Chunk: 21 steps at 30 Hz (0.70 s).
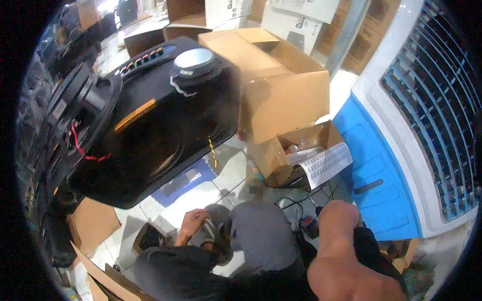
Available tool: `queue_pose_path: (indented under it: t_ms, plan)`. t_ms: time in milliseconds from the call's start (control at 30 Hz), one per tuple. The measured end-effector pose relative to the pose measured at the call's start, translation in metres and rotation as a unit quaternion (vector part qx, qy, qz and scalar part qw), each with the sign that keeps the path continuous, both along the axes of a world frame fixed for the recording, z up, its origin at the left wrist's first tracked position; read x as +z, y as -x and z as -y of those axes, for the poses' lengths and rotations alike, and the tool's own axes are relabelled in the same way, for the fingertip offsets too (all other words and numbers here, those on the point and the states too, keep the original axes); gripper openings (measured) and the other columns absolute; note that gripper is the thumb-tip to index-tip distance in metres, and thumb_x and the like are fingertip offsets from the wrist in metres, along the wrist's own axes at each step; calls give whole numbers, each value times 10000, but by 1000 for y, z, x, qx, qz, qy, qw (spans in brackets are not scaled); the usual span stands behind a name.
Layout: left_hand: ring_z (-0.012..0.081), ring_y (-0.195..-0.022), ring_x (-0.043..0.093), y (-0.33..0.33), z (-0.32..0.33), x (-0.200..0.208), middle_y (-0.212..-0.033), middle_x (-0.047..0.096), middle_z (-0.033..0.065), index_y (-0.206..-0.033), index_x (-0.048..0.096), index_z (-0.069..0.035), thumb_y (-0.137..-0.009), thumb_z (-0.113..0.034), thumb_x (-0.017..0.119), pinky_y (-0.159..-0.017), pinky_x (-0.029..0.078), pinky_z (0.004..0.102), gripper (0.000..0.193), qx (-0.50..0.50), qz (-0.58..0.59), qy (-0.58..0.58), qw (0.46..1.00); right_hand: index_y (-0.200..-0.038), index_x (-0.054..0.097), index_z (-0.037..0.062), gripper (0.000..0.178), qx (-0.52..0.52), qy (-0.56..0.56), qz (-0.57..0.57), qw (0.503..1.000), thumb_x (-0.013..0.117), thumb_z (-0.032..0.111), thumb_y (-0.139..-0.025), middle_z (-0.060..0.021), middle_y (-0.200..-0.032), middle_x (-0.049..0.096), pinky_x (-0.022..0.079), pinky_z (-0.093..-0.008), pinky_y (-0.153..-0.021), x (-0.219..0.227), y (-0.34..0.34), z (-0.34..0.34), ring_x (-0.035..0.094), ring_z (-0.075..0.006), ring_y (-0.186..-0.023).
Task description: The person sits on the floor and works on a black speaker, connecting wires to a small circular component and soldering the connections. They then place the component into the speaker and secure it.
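My left hand (193,222) is closed, with a thin pale stick (209,230) pinched between its fingers, low in front of my legs. My right hand (341,213) is bent over at the lower right, and its fingers are mostly hidden behind its back. From it pokes a slim tool with a dark handle and a metal shaft (312,199). Beside that hand, a red and black device (309,226) lies on the floor next to a black cable (290,201). A large black speaker cabinet (201,120), with a loose yellow-black wire, stands tilted ahead of my left hand.
An unmounted speaker driver (83,100) with red wire sits at the left. A silver round magnet (193,59) rests on the cabinet, above a blue plastic stool (186,185). Cardboard boxes (286,103) stand ahead; a printed sheet (326,165) covers a smaller one. A blue-white cooler (381,175) borders the right.
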<state>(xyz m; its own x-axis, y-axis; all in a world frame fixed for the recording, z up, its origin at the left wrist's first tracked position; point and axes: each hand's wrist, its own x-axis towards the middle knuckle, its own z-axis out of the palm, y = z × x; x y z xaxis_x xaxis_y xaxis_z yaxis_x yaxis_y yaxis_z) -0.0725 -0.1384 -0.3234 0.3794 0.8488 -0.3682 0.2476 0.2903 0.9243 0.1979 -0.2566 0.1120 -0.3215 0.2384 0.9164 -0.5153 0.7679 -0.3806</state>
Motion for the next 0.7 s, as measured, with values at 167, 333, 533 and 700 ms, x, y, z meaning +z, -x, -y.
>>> queue_pose_path:
  t_ms: [167,333,533,700]
  plan:
    - [129,-777,688,-4,7,2,-924,750,78,-1115,711,8,-954,-152,640,-702,550,288,238,-1,1,-21,1000,-1006,693,-78,261,59,30,214,975,612,165,-954,-206,-1018,720,568,-481,-877,9,0,-32,703,-345,-960]
    - [150,-772,700,-7,5,11,-937,757,86,-1121,712,-2,-978,-175,625,-725,565,297,241,-44,-17,-30,998,-1006,676,-83,314,54,84,99,990,551,205,-1003,-221,-986,704,571,-499,-838,-6,27,-20,703,-332,-934]
    - [152,-860,699,-5,4,9,-941,757,83,-1122,723,-19,-954,-232,651,-776,558,317,281,-48,-102,-89,990,-1036,653,-117,571,53,77,1,996,473,424,-1040,-272,-968,681,584,-486,-758,-25,55,-9,710,-342,-892]
    - [159,-907,695,-9,3,4,-1029,743,112,-1201,664,43,-985,-167,652,-797,560,284,301,-64,-55,-5,996,-1059,666,-175,725,108,83,80,987,573,539,-971,-316,-1059,677,578,-500,-807,-16,34,-56,690,-410,-967]
